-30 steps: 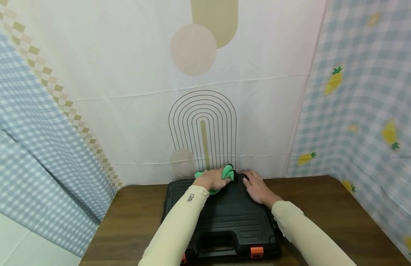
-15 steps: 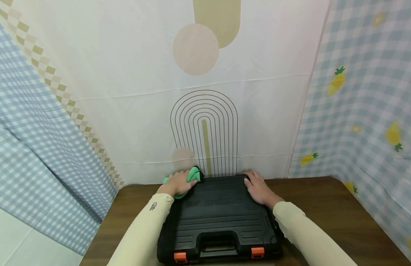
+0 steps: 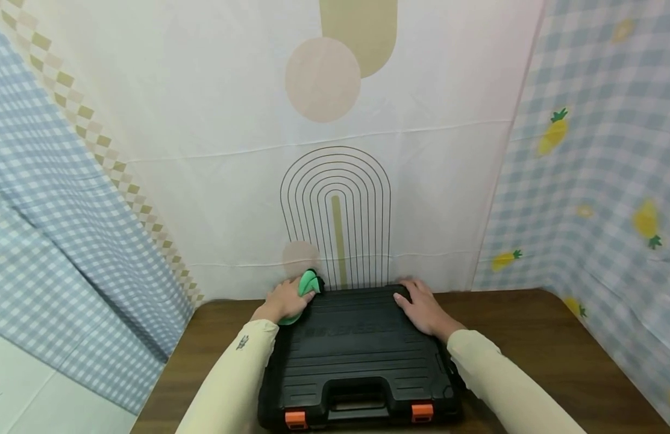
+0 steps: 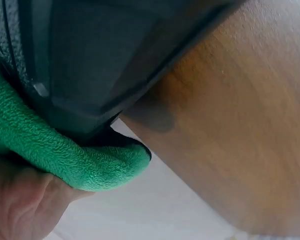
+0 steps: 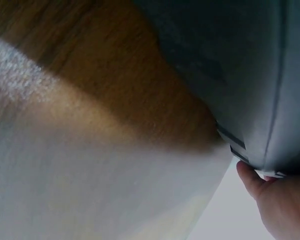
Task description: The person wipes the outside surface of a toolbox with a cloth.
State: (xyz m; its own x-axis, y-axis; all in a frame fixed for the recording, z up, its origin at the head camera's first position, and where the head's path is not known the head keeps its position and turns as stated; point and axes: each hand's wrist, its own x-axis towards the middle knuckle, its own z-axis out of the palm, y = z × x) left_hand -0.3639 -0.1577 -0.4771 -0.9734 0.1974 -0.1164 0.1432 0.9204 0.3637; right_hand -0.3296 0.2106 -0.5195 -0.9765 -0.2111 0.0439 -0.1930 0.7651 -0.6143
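Note:
A black plastic tool case [image 3: 362, 346] lies flat on the table, its handle and two orange latches toward me. At the case's far left corner, my left hand [image 3: 285, 299] holds a green cloth [image 3: 310, 283] with a dark edge. In the left wrist view the fuzzy cloth [image 4: 45, 142] wraps round the corner of the case [image 4: 105, 55], pressed against its side. My right hand [image 3: 426, 310] grips the far right corner, thumb on the lid and fingers over the back edge. The right wrist view shows a fingertip [image 5: 247, 177] right at the case's edge.
The brown wooden table [image 3: 216, 355] extends on both sides of the case. Close behind it hangs a white patterned curtain [image 3: 232, 211]. Blue checked cloths hang at the left [image 3: 69, 205] and at the right [image 3: 601, 150], beside the table's edges.
My left hand has slid the cloth leftward along the top of the case, from the middle of its far edge to the far left corner. My right hand stays at the right corner.

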